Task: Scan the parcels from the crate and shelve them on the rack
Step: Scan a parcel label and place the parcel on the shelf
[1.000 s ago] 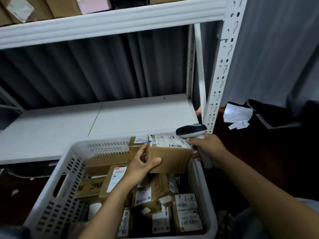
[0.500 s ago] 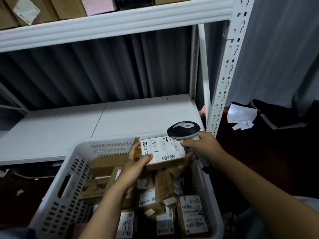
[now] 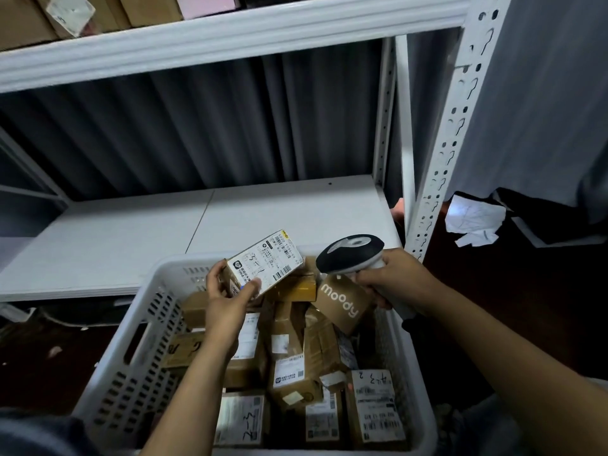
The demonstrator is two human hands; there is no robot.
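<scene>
My left hand (image 3: pixel 227 299) grips a small cardboard parcel (image 3: pixel 266 263) above the far end of the white crate (image 3: pixel 131 366). Its white shipping label faces up, tilted toward me. My right hand (image 3: pixel 394 278) holds a black and white barcode scanner (image 3: pixel 350 253) by the handle, its head just right of the parcel. Several brown parcels with labels fill the crate, among them a box marked "moody" (image 3: pixel 340 304). The white rack shelf (image 3: pixel 131 232) lies behind the crate.
An upper rack shelf (image 3: pixel 230 31) carries several cardboard boxes. A perforated white upright (image 3: pixel 450 133) stands right of the crate. Crumpled white paper (image 3: pixel 473 222) lies on dark material at the right. A grey curtain hangs behind the rack.
My left hand has lifted the parcel and tipped its label up toward me. The scanner head has swung over to the parcel's right side, and the "moody" box below has come into sight.
</scene>
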